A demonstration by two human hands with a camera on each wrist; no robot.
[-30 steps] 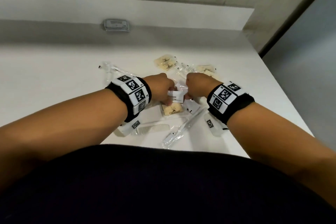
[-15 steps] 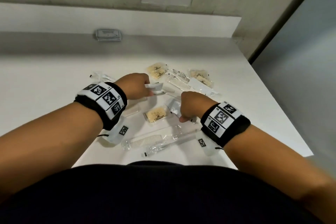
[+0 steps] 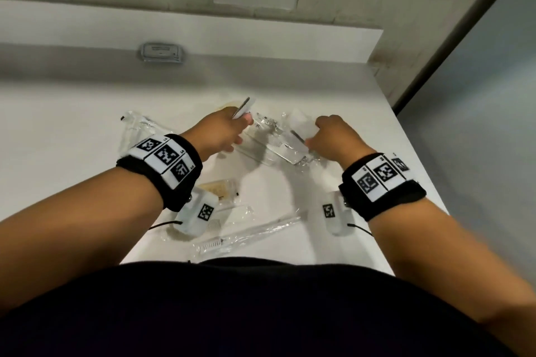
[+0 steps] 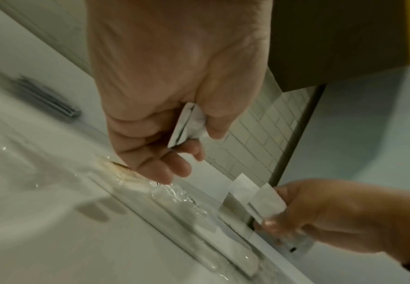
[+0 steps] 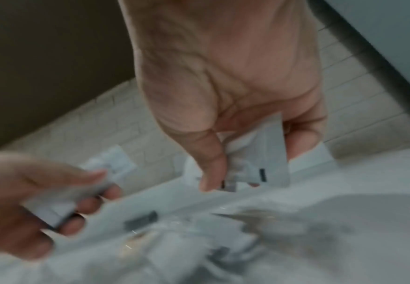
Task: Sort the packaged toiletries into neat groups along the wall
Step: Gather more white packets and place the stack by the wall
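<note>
My left hand [image 3: 229,127] pinches a small white sachet [image 3: 244,107] between thumb and fingers, above the far packets; the same sachet [image 4: 187,124] shows in the left wrist view. My right hand [image 3: 327,136] pinches another white sachet [image 3: 298,136], also seen in the right wrist view [image 5: 262,159]. Between the hands lie clear-wrapped packets [image 3: 269,142]. A tan soap packet [image 3: 220,188], a wrapped comb [image 3: 229,217] and a wrapped toothbrush [image 3: 246,236] lie near the front edge.
The white counter [image 3: 72,139] runs back to a low white ledge [image 3: 174,29] against the tiled wall. A grey plate [image 3: 161,51] sits at the ledge's foot. A clear wrapper [image 3: 136,124] lies at left. The counter's right edge [image 3: 412,148] drops off beside my right hand.
Both hands have moved away from me toward the wall, each carrying a white sachet. The right hand has lifted off the packets near the soap.
</note>
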